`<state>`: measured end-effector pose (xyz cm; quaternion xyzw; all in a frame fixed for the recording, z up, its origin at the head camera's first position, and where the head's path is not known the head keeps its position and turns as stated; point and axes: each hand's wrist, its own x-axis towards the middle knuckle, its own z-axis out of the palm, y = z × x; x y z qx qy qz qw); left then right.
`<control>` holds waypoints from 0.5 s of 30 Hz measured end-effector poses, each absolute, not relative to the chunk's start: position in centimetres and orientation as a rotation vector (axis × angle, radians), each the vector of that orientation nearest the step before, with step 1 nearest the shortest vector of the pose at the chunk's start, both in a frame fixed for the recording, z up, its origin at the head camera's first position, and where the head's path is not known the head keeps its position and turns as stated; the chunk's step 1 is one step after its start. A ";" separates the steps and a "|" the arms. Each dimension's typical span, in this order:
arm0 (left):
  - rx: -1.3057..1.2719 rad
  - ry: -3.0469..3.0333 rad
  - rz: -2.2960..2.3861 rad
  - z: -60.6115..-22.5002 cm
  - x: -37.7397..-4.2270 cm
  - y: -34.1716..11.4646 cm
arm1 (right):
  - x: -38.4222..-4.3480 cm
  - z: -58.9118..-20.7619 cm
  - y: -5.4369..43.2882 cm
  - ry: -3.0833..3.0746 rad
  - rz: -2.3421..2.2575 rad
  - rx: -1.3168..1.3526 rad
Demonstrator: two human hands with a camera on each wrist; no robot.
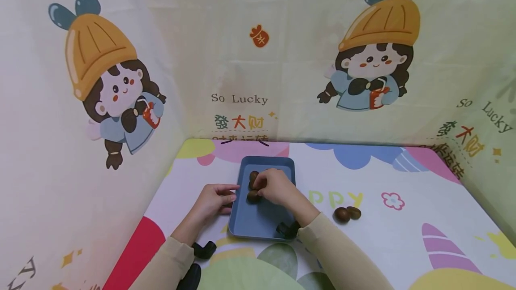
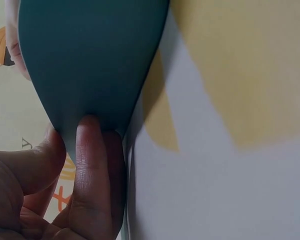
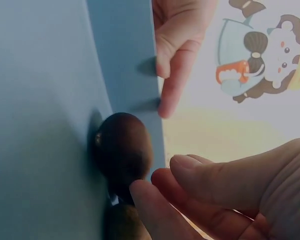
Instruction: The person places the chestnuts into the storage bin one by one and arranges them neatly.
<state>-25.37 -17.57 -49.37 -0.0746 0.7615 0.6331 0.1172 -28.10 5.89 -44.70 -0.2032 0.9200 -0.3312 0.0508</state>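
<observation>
A blue rectangular tray (image 1: 254,223) lies on the table, with several brown chestnuts (image 1: 253,197) grouped along its left side. My left hand (image 1: 215,200) is at the tray's left edge. In the left wrist view its fingers (image 2: 90,165) lie fairly straight against the tray's outer wall. Over the chestnuts is my right hand (image 1: 276,187), thumb and fingers bent down towards them. The right wrist view shows an index fingertip (image 3: 140,187) right at the lower side of a chestnut (image 3: 122,147), with the thumb apart from it. Part of the group is hidden behind the right hand.
Two more chestnuts (image 1: 342,215) lie on the patterned table right of the tray. Black wrist-camera parts (image 1: 205,249) sit by the left sleeve, and another black piece (image 1: 287,229) overlaps the tray's lower right corner. Printed cloth (image 1: 282,75) hangs behind the table.
</observation>
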 end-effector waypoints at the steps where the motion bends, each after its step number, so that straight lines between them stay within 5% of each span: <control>1: -0.220 2.231 1.849 -49.4 -25.4 -17.6 | -28.1 -44.6 6.0 2.792 -1.014 -0.614; 15: -0.217 2.259 1.825 -49.2 -25.3 -17.5 | -27.6 -41.6 10.7 2.683 -1.168 -0.509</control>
